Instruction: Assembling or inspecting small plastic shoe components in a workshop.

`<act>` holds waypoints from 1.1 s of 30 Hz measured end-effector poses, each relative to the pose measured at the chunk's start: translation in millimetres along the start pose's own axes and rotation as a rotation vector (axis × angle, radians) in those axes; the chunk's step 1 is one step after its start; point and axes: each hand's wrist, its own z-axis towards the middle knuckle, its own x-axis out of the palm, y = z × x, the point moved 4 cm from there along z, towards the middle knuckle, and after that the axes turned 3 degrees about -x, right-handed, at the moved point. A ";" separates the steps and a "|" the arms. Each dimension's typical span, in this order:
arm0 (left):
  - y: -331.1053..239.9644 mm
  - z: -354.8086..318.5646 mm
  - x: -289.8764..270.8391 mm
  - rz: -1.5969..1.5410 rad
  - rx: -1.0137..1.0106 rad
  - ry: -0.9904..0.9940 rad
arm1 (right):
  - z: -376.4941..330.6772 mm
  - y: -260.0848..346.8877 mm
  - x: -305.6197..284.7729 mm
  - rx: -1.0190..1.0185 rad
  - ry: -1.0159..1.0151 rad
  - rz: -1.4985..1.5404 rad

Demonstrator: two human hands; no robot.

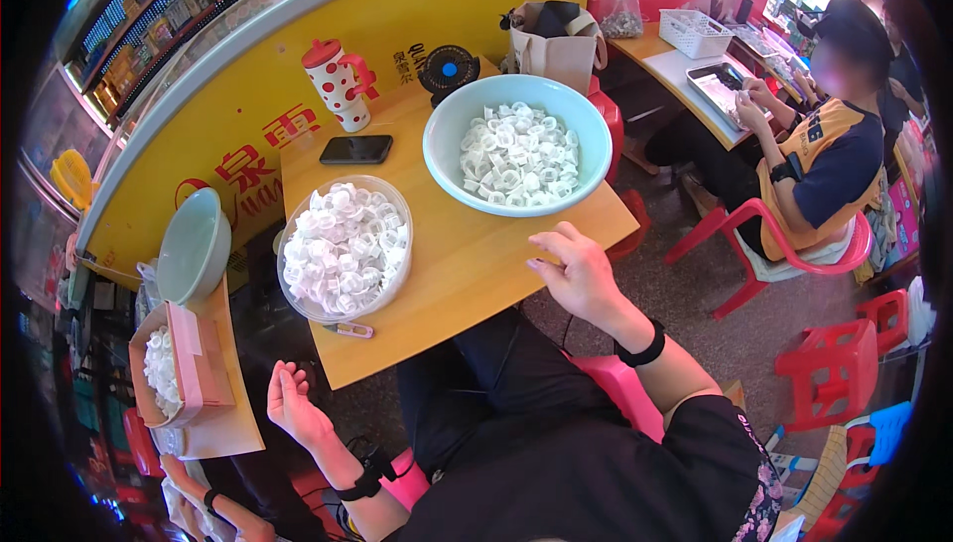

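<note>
The right hand is raised with its fingers loosely bent and the tips apart; I see nothing held in it. It is just on the near side of the blue basin, and does not touch it. The left hand is well to the left of the basin and nearer to the body, its fingertips bunched; whether they pinch something, I cannot tell.

Inside the basin lie many small white pieces. They look ring-shaped and partly see-through, so I judge them light, rather stiff and perhaps slippery; a gentle pinch of thumb and forefinger at the outer edge should suit, because hard pressing could bend them.

To the left of the basin and nearer to the body, a clear bowl is heaped with similar pieces, and small snips lie farther toward the body. Left of the basin also rest a black phone and a dotted tumbler.
</note>
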 end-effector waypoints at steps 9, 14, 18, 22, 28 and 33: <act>52.9 34.3 -6.0 0.308 -0.158 -0.046 | -29.1 -1.0 -39.4 0.049 -0.097 -0.049; 77.5 42.6 -3.9 0.118 -0.245 0.081 | -35.2 -3.1 -59.5 0.094 -0.133 -0.015; 82.9 40.2 0.5 0.057 -0.269 0.112 | -36.2 -14.9 -60.2 0.126 -0.125 0.036; 93.3 41.6 -2.7 -0.008 -0.238 0.142 | -31.2 -23.9 -57.4 0.159 -0.150 0.136; 91.0 34.7 -11.7 0.015 -0.271 0.091 | -22.7 -41.6 -56.6 0.213 -0.145 0.219; 93.3 35.2 -3.5 0.024 -0.299 0.095 | -11.9 -42.5 -59.7 0.246 -0.164 0.213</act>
